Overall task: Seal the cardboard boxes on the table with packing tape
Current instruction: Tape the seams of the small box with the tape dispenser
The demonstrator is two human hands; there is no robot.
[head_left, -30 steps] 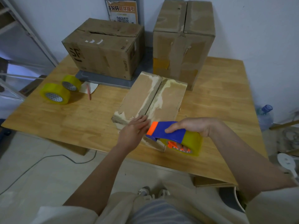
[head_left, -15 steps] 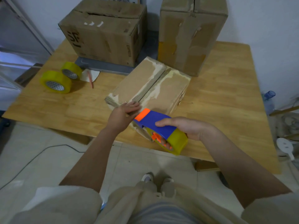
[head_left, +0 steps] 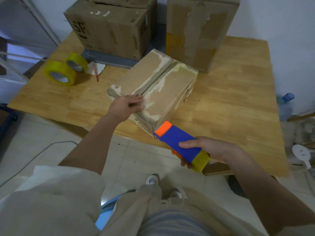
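Small cardboard box (head_left: 158,89): worn, flaps closed; left hand (head_left: 125,106) lies flat on its near edge. Right hand (head_left: 207,149) grips blue-orange tape dispenser (head_left: 181,145), just before the box's corner.

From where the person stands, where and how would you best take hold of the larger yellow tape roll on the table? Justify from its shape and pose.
The larger yellow tape roll seems to stand on its edge, its open core facing the near table edge. Hook fingers through the core from that near side, thumb over the top of the band. The free left side is probably easier, since the smaller roll sits close on its far right.
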